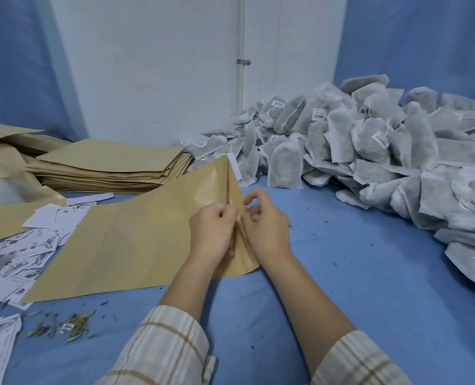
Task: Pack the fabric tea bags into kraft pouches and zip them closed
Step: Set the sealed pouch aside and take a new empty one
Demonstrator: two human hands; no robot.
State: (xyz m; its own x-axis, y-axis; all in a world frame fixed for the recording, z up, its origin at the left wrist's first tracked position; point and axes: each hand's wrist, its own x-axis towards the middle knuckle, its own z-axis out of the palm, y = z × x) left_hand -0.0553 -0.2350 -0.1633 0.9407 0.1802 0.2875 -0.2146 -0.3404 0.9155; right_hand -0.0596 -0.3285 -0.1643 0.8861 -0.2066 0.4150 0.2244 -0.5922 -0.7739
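Pinching the kraft pouch [136, 240] mouth, left hand [211, 234] and right hand [267, 229] grips side by side.

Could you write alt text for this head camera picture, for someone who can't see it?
Two hands, left hand and right hand, pinch the mouth of a flat kraft pouch on a blue cloth. Fabric tea bags are heaped at right; a stack of pouches lies behind.

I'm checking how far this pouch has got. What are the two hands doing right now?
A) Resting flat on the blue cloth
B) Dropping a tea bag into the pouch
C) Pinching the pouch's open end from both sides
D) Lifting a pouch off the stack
C: the left hand and right hand both pinch the mouth edge of the kraft pouch; neither holds a tea bag.
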